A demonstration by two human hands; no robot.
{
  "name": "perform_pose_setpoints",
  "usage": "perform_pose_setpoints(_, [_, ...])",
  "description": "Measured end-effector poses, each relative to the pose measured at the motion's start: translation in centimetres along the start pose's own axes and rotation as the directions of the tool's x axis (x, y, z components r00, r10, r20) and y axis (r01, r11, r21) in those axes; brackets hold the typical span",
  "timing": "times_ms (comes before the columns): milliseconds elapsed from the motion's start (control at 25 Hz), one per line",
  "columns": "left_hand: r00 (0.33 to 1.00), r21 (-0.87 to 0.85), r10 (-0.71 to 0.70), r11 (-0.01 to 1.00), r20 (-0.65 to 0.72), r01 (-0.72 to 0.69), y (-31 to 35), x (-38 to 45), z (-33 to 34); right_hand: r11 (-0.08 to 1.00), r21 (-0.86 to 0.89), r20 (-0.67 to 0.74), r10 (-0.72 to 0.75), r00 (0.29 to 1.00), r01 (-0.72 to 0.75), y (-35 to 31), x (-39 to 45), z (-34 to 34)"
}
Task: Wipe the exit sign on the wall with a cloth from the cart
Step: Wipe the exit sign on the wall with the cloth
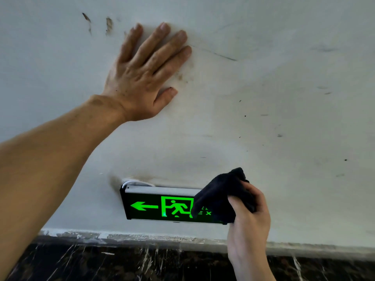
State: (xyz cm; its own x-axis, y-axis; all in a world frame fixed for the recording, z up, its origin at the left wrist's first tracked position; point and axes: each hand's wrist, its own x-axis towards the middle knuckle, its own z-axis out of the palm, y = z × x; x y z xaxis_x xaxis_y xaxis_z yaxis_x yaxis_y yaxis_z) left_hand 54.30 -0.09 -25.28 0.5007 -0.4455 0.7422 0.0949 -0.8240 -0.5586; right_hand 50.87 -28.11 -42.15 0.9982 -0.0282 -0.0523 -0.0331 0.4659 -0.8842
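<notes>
A black exit sign (158, 205) with a lit green arrow and running figure is mounted low on the white wall (284, 98), just above the skirting. My right hand (250, 216) is shut on a black cloth (219, 195), which is pressed over the sign's right end and hides part of its lettering. My left hand (146, 72) lies flat on the wall well above the sign, fingers spread, holding nothing.
The wall carries scuffs, dark smears and small specks, with a sooty stain (114, 182) at the sign's upper left corner. A dark marble skirting (142, 262) with white veins runs along the bottom. The cart is out of view.
</notes>
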Motion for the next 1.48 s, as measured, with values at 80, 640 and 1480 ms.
perform_pose_setpoints(80, [0.996, -0.048, -0.008, 0.999, 0.089, 0.012, 0.2, 0.0, -1.2, 0.997, 0.026, 0.058, 0.064, 0.996, -0.066, -1.7, -1.2, 0.2])
perform_pose_setpoints(640, [0.423, -0.393, -0.064, -0.511, 0.904, 0.764, 18.6, -11.2, -10.7, 0.883, 0.04, 0.389, 0.418, 0.821, -0.468, -3.2, -3.6, -0.1])
perform_pose_setpoints(1480, [-0.061, -0.152, -0.172, -0.958, 0.983, 0.242, 16.1, -19.1, -11.0, -0.354, -0.488, 0.831, -0.467, 0.302, 0.798, -0.7, 6.2, 11.1])
